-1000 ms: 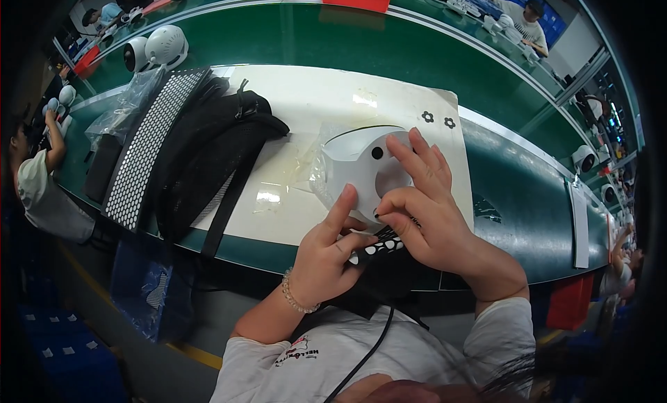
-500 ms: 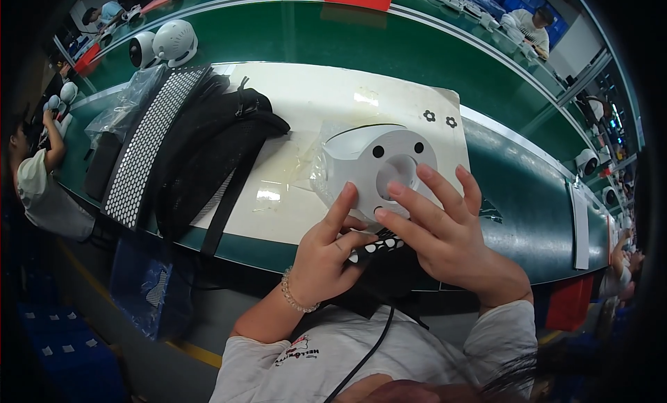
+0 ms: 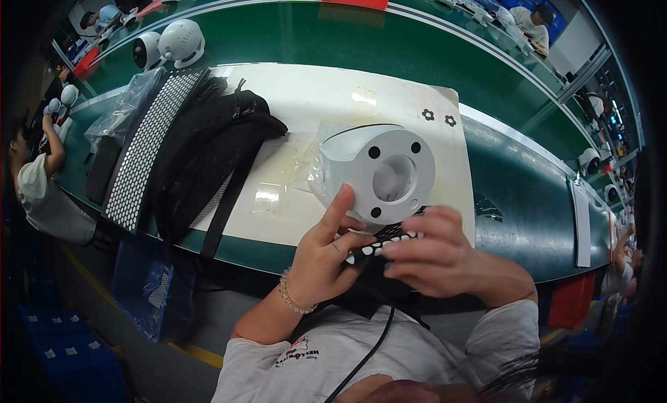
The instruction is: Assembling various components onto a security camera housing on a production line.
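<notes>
A white rounded plastic housing (image 3: 351,163) lies on the white mat, its ring-shaped base facing up. Three round black pads show on the ring, and a bare round recess (image 3: 414,203) is at its lower right. My left hand (image 3: 321,260) is closed on a black sheet (image 3: 369,251) with white round spots, below the housing, while its raised index finger rests against the housing's edge. My right hand (image 3: 445,260) is at the sheet's right end, its fingers smeared by motion. Whether it pinches anything is hidden.
Left on the mat (image 3: 292,83) lie a black mesh bag (image 3: 208,146), a perforated strip (image 3: 149,153) and clear plastic wrap (image 3: 125,108). Two flower-shaped black pieces (image 3: 439,117) sit at the mat's upper right. A white camera-like device (image 3: 182,43) stands behind. Other people work around.
My right hand has moved down from the housing's base to the spotted sheet, uncovering the ring and its recess. My left hand has stayed nearly still.
</notes>
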`<state>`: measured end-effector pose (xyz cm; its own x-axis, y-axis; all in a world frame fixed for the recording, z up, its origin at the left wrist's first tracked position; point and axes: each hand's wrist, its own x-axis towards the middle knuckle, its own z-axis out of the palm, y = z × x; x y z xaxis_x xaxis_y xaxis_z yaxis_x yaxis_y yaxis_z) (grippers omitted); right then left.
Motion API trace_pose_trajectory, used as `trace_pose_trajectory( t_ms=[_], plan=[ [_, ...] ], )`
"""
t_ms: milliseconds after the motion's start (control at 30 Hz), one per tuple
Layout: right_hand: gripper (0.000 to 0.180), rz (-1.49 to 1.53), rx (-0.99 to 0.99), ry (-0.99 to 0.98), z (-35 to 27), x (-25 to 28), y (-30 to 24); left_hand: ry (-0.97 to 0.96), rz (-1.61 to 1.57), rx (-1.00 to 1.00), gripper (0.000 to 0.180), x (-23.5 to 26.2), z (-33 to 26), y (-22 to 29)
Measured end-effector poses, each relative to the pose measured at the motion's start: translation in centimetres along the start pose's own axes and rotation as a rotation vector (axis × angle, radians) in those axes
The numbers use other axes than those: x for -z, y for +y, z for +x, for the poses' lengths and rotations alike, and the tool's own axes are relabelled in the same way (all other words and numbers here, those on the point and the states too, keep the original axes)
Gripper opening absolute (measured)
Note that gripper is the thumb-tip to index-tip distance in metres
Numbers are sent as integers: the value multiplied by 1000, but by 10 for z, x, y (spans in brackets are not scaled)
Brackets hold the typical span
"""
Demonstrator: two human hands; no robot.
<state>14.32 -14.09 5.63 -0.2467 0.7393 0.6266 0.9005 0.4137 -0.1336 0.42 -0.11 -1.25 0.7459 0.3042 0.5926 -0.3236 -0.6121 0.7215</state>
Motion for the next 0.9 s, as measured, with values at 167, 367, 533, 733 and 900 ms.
trace_pose_trajectory(
  t_ms=[167,367,533,733,900],
  plan=[
    [10,7,-516,51,-4,9,24,10,-38,8,31,-3,1,-1],
    [9,104,-561,22,-4,8,24,2,-14,8,31,-1,3,4],
    [22,-337,-322,62,-21,3,28,-6,23,13,32,1,5,0],
    [40,-259,-370,68,-29,6,32,22,3,8,33,-3,3,0],
    [44,597,-982,39,-7,10,39,34,-11,-3,35,-6,2,-1]
  ],
)
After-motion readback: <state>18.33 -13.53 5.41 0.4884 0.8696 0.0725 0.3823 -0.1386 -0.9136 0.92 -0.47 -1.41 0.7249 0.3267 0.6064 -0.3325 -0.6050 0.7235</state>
